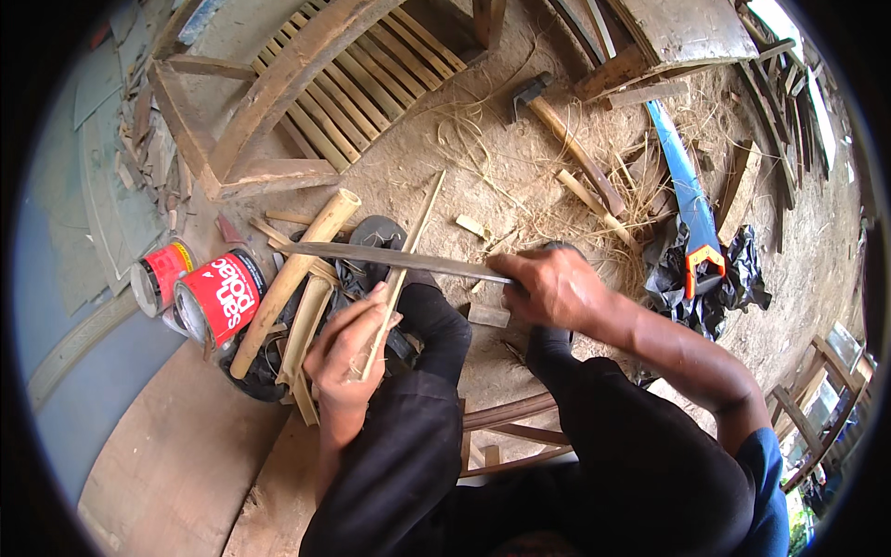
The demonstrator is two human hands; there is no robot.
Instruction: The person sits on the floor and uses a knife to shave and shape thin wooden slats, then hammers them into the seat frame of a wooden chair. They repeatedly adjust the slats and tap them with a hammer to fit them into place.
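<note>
My left hand is closed around a thin bamboo strip, which slants up and away to the right. A long-bladed knife is gripped by its handle in my right hand. Its blade reaches left across the strip, just above my left fingers, and its tip lies over a bamboo pole. Beside my left hand is a split bamboo piece, leaning with the pole over a dark heap of things that I cannot make out fully.
Two red cans stand at the left. Ahead are a wooden frame with slats, a hammer and scattered shavings. A blue handsaw with an orange handle rests on black plastic at the right.
</note>
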